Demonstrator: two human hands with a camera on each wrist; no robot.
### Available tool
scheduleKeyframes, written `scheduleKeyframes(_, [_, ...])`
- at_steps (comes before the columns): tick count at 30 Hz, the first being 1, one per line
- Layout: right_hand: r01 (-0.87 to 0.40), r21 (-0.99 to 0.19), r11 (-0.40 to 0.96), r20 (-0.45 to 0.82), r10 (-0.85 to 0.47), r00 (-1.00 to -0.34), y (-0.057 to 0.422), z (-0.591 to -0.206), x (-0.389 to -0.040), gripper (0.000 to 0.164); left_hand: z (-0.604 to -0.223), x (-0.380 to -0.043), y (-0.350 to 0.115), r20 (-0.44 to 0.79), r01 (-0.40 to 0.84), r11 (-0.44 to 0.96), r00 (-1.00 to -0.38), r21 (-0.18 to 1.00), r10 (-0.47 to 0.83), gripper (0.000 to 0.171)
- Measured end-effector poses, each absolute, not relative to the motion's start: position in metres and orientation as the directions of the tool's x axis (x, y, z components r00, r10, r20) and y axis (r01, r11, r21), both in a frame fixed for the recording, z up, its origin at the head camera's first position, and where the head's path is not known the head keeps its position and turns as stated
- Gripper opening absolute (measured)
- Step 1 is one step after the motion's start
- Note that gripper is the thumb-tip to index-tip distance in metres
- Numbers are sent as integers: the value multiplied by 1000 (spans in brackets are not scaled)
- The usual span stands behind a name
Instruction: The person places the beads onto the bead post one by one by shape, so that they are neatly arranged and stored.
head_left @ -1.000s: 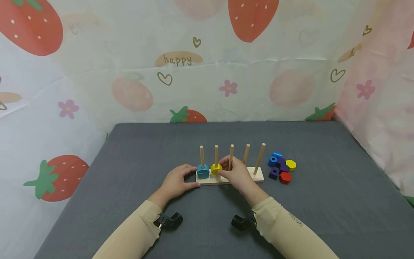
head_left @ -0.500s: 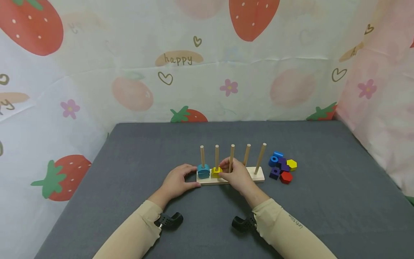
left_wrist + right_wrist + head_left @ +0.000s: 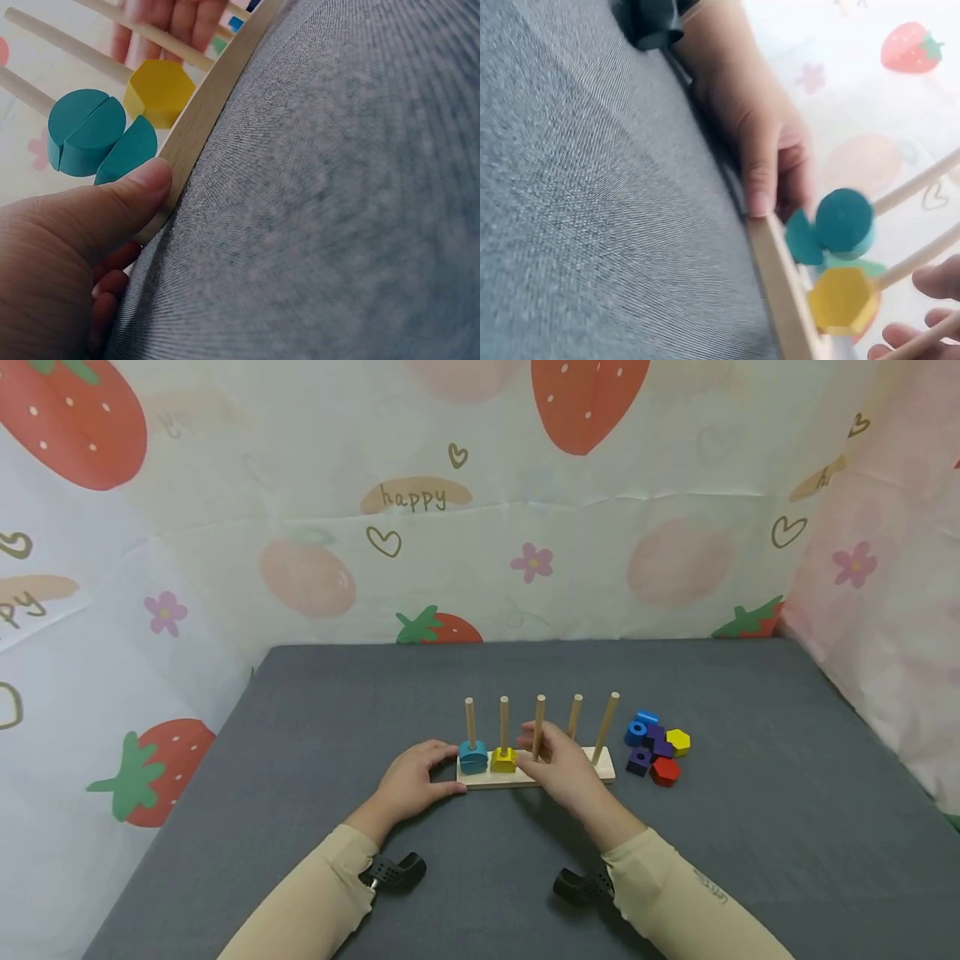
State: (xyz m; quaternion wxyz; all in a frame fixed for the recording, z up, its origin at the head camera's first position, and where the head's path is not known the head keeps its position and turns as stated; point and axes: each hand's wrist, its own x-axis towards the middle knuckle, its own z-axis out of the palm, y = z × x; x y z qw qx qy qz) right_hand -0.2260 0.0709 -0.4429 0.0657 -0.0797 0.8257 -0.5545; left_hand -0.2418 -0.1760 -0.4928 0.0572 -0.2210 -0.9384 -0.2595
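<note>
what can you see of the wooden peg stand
The peg stand looks like pale wood: a flat base with five round pegs in a row. It sits upright on the grey cloth. Teal pieces sit at the leftmost peg, a yellow block on the next. The left hand grips its left end; whether the right hand, by the middle peg, touches it is unclear.

Three views on one peg board (image 3: 495,782)
The head view looks forward and down from farther back; the wrist views look in close, tilted, from opposite ends, sharing the yellow block (image 3: 156,96).
</note>
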Motion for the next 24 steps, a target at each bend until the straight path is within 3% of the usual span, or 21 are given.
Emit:
scheduleKeyframes(10, [-171,-907,384,50,-307,-950,99,-414,-208,56,-493,-242,-177,217,450,763,-893,465,394,60])
scheduleKeyframes(16, [-241,-900,363,104,-358,-928,130,-407,-205,43,-493,-242,-176,206,445,771,-895,456,395,61])
scheduleKeyframes(24, [-181,-894,410,74,-261,-962,180,-409,-212,30,-494,-243,-177,189,429,780,-903,455,386,60])
